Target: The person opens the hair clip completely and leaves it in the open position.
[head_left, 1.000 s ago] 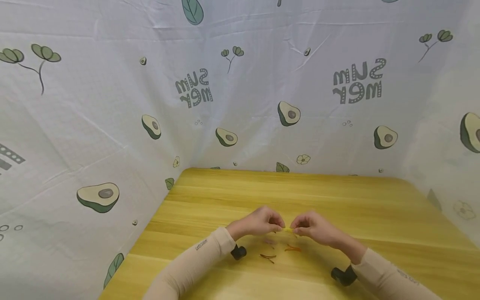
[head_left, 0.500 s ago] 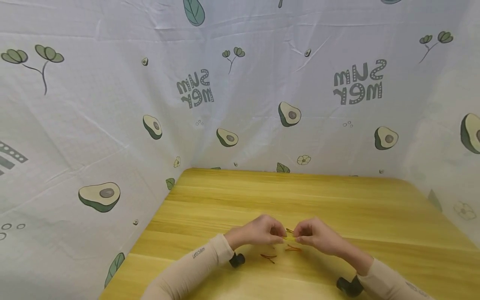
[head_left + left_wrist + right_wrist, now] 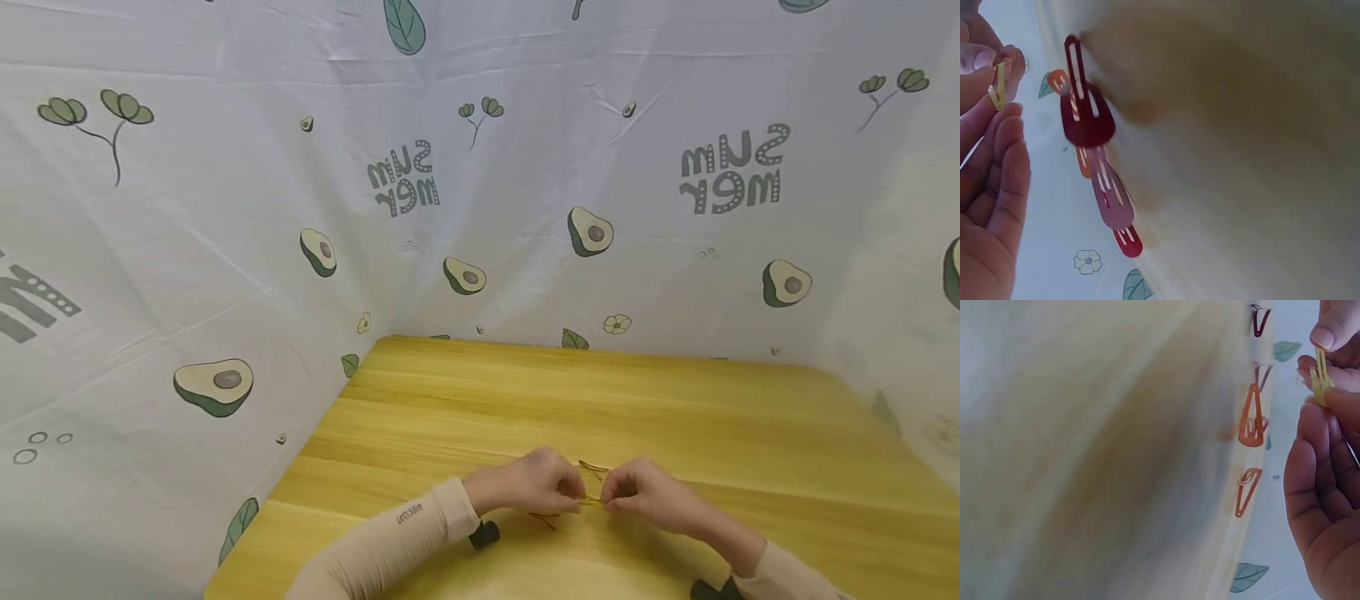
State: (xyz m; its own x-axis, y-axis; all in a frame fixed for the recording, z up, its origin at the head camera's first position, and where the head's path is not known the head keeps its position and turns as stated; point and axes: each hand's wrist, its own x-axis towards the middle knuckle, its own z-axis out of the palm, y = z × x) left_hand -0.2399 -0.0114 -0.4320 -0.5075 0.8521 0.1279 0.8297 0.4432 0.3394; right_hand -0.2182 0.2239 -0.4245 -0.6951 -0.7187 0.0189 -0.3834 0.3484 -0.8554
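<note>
A small yellow snap hair clip is held up above the table between my two hands. My left hand pinches one end with thumb and fingertips. The other end is between the thumb and fingers of my right hand. Both wrist views show the parts of the yellow clip standing apart. On the table, a dark red hair clip lies in a row with a mauve clip and a red clip. In the right wrist view, two orange clips lie nearby.
The wooden table reaches back to a white curtain printed with avocados, leaves and lettering. More curtain hangs along the left and right sides. A dark wrist-camera mount sits beneath my left wrist.
Both hands have come down in the head view, towards me, still holding the yellow clip between them. A clip beyond the hands shows more now, while the nearer orange clip is covered.
</note>
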